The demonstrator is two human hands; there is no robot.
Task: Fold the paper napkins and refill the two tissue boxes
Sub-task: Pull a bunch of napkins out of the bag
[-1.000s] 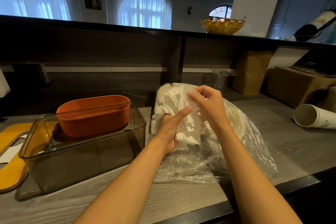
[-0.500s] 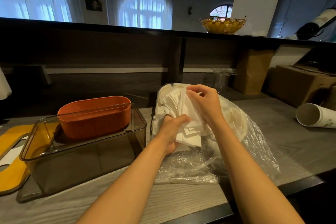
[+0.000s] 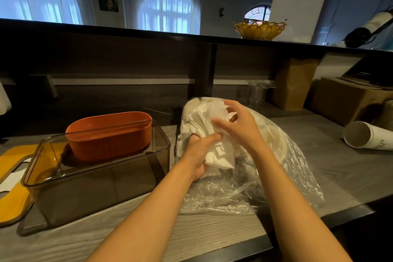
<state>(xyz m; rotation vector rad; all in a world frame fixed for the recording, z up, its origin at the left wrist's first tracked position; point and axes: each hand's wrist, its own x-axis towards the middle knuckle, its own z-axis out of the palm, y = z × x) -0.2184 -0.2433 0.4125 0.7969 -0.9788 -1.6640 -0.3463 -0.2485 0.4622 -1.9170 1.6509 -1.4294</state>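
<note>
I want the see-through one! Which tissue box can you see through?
The big rectangular smoky-clear box near the counter's front edge; the smaller oval orange box behind it is solid.

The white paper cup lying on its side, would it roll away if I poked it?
Probably. The white paper cup lies on its side on the grey counter with nothing touching it, so a poke would likely roll it. It narrows toward one end, so it would probably curve. It looks thin, so likely light and squashable.

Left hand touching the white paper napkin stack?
Touching. Head view: left hand grips the white paper napkin stack from below, thumb pressed across it.
</note>
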